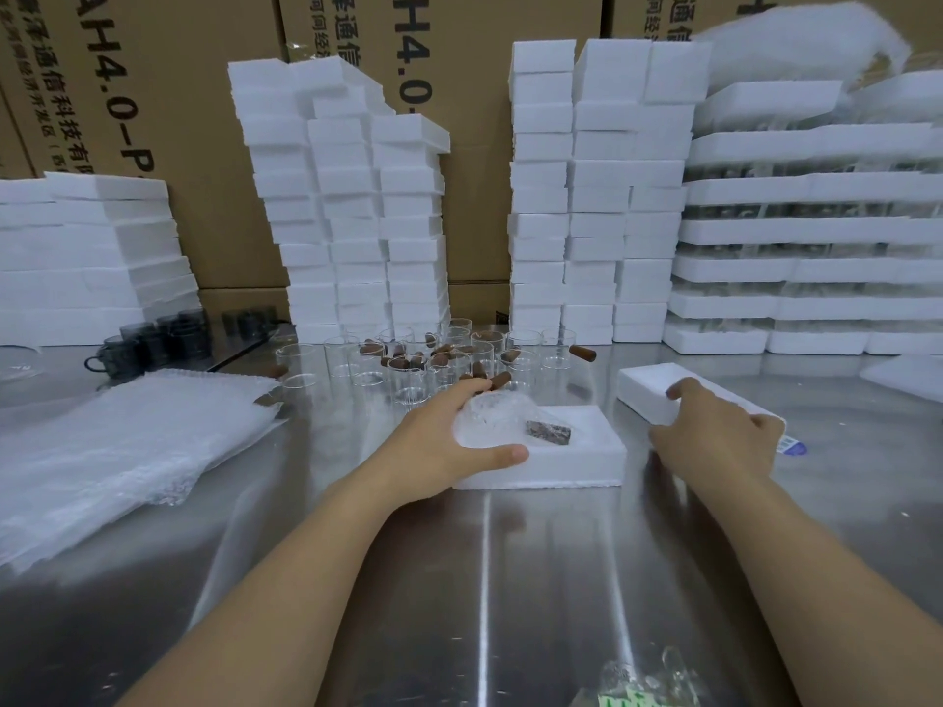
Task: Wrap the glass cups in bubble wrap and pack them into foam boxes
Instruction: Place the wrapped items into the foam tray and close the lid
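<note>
While the left hand (449,443) curls round the bubble-wrapped clear glass cup (492,418), seating it in the open white foam box (571,464) mid-tabletop (485,579), the right hand (714,441) grips the white foam lid (650,387) just beside, seemingly next to be lowered squarely on.

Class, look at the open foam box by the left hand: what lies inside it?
A bubble-wrapped cup lies in the foam box, its dark handle poking out. The left hand grips its left side; the box floor beneath is hidden.
</note>
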`<state>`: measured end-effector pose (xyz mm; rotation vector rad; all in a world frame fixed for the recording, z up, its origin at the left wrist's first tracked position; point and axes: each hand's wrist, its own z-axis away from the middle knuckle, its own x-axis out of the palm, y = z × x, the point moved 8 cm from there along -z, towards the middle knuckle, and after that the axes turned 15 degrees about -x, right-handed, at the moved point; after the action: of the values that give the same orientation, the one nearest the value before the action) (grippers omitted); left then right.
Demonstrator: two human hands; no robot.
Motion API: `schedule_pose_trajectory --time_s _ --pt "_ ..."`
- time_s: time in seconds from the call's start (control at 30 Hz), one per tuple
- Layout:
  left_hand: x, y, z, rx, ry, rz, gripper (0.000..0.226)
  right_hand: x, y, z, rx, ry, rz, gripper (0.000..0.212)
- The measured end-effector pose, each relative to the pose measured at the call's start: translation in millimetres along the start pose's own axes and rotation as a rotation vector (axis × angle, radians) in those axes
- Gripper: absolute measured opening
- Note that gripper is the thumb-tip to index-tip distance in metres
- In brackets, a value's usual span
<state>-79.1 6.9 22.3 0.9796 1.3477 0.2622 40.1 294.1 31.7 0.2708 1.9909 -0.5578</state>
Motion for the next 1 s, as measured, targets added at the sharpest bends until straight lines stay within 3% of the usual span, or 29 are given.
schedule_pose_trajectory --time_s 0.13,0.3,0.5,0.6,0.67,0.8,0.87,1.0 --pt "0 0 0 0.009 -0.023 -0.003 0.104 -22 -4 3 -0.019 0.276 -0.092 0.028" --pt "-6 7 2 0.028 0.03 0.13 0.095 -60 -54 14 -0.32 0.613 -0.163 0.019" --pt "-28 12 1 -0.006 0.151 0.525 0.073 -58 -113 37 -0.714 0.612 -0.231 0.029" --pt "-32 14 3 0.002 0.171 0.627 0.032 -55 -124 40 -0.8 0.589 -0.224 0.031" --pt "-36 13 2 0.0 0.192 0.692 0.014 -54 -123 40 -0.814 0.588 -0.237 0.027" --pt "-43 7 2 -0.022 0.265 0.783 0.02 -64 -113 42 -0.768 0.667 -0.405 0.016" --pt "-46 5 4 -0.036 0.279 0.817 0.03 -70 -101 39 -0.62 0.696 -0.552 0.022" --pt "-45 6 5 -0.039 0.269 0.779 0.04 -48 -84 24 -0.274 0.49 -1.009 0.024"
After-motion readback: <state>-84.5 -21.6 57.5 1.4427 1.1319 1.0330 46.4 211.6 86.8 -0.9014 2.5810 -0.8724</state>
